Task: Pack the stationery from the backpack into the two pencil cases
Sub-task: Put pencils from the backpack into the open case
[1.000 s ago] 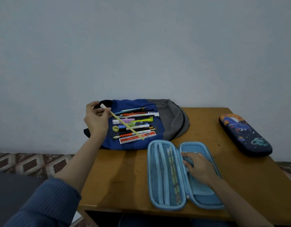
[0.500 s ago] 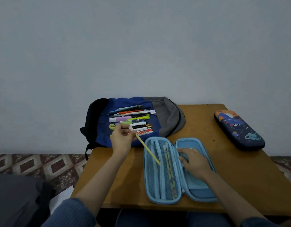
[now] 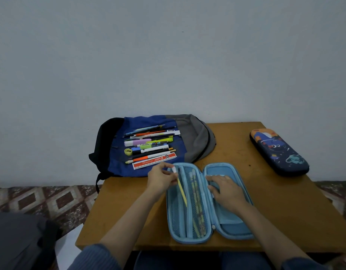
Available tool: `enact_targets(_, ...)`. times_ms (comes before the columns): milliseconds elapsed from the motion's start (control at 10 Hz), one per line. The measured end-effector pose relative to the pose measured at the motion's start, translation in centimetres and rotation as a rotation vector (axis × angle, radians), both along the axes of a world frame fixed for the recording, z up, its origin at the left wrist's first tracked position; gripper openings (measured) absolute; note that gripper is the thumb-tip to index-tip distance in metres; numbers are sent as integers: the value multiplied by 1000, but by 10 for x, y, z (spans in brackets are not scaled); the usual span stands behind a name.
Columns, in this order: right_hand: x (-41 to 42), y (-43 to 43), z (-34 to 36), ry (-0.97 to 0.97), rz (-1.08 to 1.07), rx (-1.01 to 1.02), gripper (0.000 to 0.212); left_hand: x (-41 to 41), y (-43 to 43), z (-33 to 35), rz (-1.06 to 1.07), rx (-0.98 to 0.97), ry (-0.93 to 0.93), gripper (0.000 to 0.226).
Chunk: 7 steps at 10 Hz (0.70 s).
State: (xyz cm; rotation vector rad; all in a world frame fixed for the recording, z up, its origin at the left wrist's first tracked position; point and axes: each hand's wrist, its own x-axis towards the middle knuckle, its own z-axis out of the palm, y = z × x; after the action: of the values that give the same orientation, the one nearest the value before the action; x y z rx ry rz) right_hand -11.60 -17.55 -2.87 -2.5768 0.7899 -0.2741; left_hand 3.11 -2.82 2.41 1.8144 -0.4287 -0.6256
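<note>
From the head view, my left hand (image 3: 160, 179) pinches a yellow pencil (image 3: 181, 189) near its white-capped end. The tip points down toward me, over the left half of the open light-blue pencil case (image 3: 189, 241). I cannot tell whether the tip has slipped under the mesh or only lies on it. My right hand (image 3: 225, 190) lies flat with its fingers relaxed on the case's right half, which seems to steady it.

I judge the job barely begun. Between my hands, a couple of pencils (image 3: 196, 199) sit behind the mesh, and the one in my fingers is about to join them. Just beyond my left hand most of the stationery (image 3: 150, 147) is spread in a row on the backpack (image 3: 117, 166), pens, highlighters and a red ruler (image 3: 154, 161) among them. Well beyond my right hand and off to its right, the dark space-print pencil case (image 3: 279, 152) lies closed with nothing packed into it, as far as I can see.

Everything rests on a worn wooden table (image 3: 285, 201), scuffed in places. The backpack hangs over the edge beyond my left hand. A plain grey wall (image 3: 168, 55) stands behind it. A brown diamond-patterned floor (image 3: 41, 199) shows outside my left arm, with a dark bundle (image 3: 18, 240) below it that I cannot identify.
</note>
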Motion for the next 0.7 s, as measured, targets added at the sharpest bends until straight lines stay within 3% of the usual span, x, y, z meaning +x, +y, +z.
enact_targets(100,0,0,0,-1,-3,-7,38,0,-3,-4,-106,187,-145,41)
enact_targets(200,-1,1,0,-5,1,-8,37,-8,-4,-7,-159,348,-327,40)
enact_targets(300,0,1,-1,-12,0,-1,37,-18,-3,-6,-154,347,-337,12)
enact_targets(400,0,0,-1,-8,-2,-5,37,-26,-1,-9,-253,497,-351,37)
enact_targets(500,0,0,-1,-3,-1,-5,37,-35,-1,-11,-321,522,-356,35)
enact_targets(700,0,1,0,11,-5,-5,38,-43,1,-18,-248,420,-508,33)
